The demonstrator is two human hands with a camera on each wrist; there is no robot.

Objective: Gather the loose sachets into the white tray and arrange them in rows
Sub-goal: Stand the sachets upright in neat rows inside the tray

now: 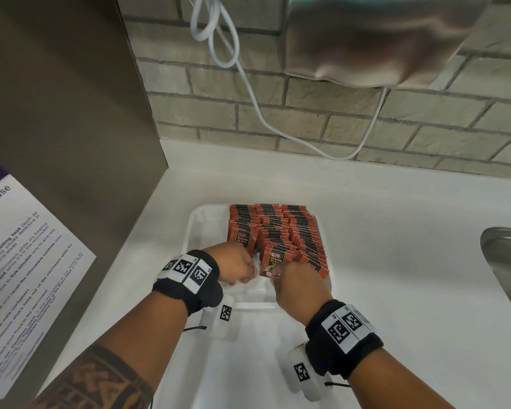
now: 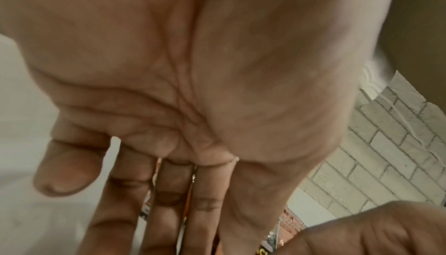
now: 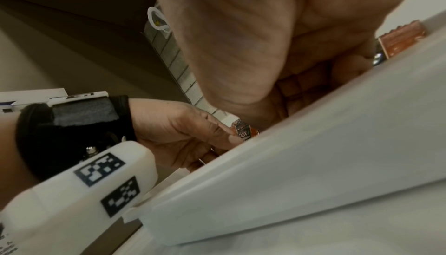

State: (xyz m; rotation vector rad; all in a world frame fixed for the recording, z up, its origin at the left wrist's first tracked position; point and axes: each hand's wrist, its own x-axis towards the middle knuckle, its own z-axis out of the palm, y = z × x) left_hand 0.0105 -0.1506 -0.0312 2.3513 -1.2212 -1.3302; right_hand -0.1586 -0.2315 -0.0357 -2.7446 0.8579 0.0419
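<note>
Red-and-black sachets (image 1: 281, 228) stand packed in rows in the white tray (image 1: 195, 228) on the white counter. My left hand (image 1: 239, 265) is at the near end of the left rows; in the left wrist view its fingers (image 2: 169, 211) lie straight against sachets (image 2: 292, 223). Right beside it, my right hand (image 1: 295, 281) curls its fingers on the front sachets of the middle rows. In the right wrist view the tray rim (image 3: 289, 163) hides most of the right hand's fingers (image 3: 347, 66). The left hand (image 3: 183, 131) touches a sachet (image 3: 243, 132) there.
A steel sink (image 1: 508, 261) lies at the right edge of the counter. A white cable (image 1: 257, 107) hangs along the brick wall behind the tray. A brown panel with a paper notice (image 1: 27, 261) stands at the left.
</note>
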